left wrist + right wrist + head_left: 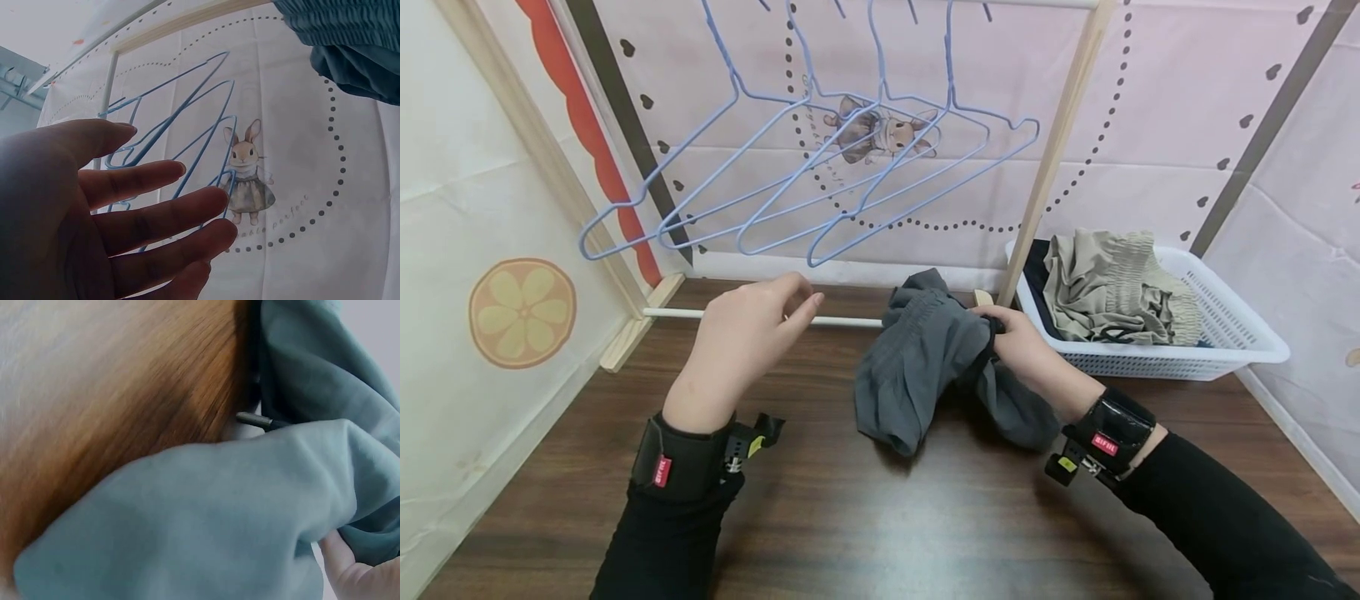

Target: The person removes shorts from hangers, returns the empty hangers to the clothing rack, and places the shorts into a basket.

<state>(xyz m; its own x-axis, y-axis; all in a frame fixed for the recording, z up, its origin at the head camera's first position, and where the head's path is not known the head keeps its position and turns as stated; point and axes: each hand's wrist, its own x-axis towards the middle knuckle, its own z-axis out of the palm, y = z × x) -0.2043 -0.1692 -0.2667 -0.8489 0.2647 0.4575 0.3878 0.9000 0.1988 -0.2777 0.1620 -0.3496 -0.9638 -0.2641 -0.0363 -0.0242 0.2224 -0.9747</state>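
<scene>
Grey shorts (917,358) with an elastic waistband hang bunched from my right hand (1026,350), whose fingers grip them at the right side. In the right wrist view the grey cloth (187,512) fills much of the picture, and a drawstring tip (253,420) pokes out between folds. My left hand (737,342) is held in the air left of the shorts, holding nothing. Its fingers are spread and slightly bent in the left wrist view, in front of blue hangers (206,128). Several blue hangers (950,75) hang above and beyond both hands.
A wooden rack post (1056,142) stands right of the hangers, with a low white bar (850,322) across the bottom. Behind my right hand is a white basket (1262,346) holding folded beige clothing (1097,283) and dark cloth. Printed fabric walls enclose the brown tabletop (880,525).
</scene>
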